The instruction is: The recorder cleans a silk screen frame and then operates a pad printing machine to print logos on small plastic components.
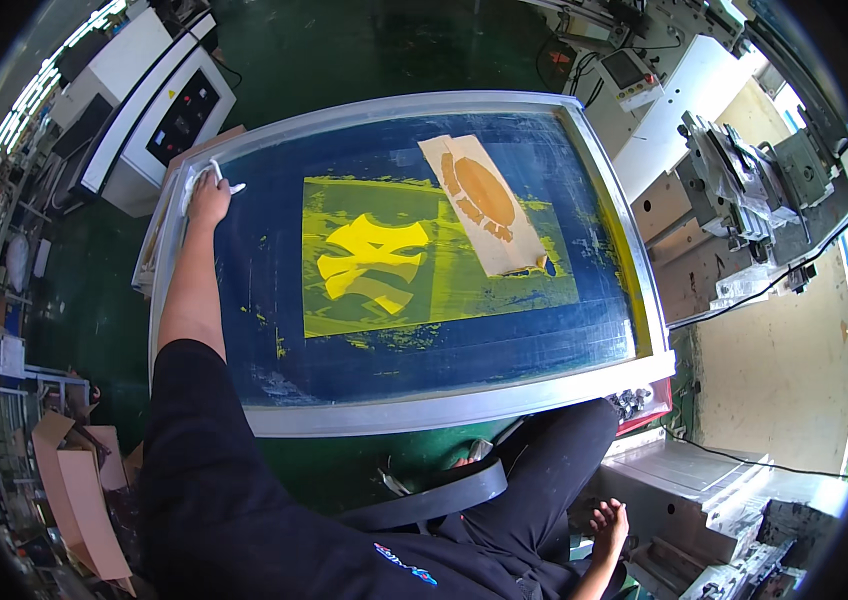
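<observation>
My left hand (210, 200) is closed on a white cloth (202, 173) at the far left corner of a large screen-printing frame (424, 418). The cloth lies against the frame's inner edge, its ends sticking out past my fingers. The frame's mesh is dark blue around a yellow-green rectangle (374, 320) with bright yellow curved shapes. On the right part of the mesh lies a piece of brown cardboard (504, 255) with an orange-brown oval patch. My right hand (608, 526) is away from the frame, low beside my right thigh, fingers loosely curled and apart, with nothing visible in them.
A white control cabinet (169, 125) stands beyond the far left corner. Machine parts (734, 180) and a panel with a screen (627, 75) are at the right. An opened cardboard box (84, 500) sits at lower left. A thin black cable (744, 303) runs along the right.
</observation>
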The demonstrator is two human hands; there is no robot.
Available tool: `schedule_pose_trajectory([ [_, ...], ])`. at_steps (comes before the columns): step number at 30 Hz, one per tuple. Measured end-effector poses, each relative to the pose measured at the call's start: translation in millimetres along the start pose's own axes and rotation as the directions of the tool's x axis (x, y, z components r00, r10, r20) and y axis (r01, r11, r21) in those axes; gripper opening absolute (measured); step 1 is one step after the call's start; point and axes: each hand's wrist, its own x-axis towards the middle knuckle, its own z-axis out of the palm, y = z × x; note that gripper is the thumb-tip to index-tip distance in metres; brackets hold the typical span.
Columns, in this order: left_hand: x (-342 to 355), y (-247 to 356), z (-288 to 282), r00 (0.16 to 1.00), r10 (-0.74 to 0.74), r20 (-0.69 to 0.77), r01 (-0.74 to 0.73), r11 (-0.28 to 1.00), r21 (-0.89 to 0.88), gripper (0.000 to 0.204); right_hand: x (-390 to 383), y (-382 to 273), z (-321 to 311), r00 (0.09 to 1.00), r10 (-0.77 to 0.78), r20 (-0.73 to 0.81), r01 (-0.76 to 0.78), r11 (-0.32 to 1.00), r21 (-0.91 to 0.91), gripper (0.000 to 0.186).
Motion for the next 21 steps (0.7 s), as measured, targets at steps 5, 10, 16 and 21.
schedule_pose_trajectory([
  [5,57.6,-80.0,-40.0,0.999,0.005,0.041,-0.015,0.962,0.273,0.066,27.5,9.2,34.0,0.994,0.026,0.103,-0.034,0.997,0.074,0.036],
  [10,27.1,44.2,-12.0,0.967,-0.183,0.179,0.166,0.98,0.107,0.079,6.5,-4.0,20.9,0.999,0.019,0.043,-0.023,0.996,0.082,0.034],
  [16,6.2,162.7,-28.4,0.972,0.057,0.229,-0.071,0.996,0.057,0.086,21.1,5.1,32.4,0.989,0.024,0.147,-0.036,0.996,0.079,0.033],
  [21,-34.1,340.0,-5.0,0.832,0.525,0.178,-0.525,0.85,-0.055,0.076,16.9,3.0,23.3,0.994,0.013,0.106,-0.024,0.994,0.108,0.034],
])
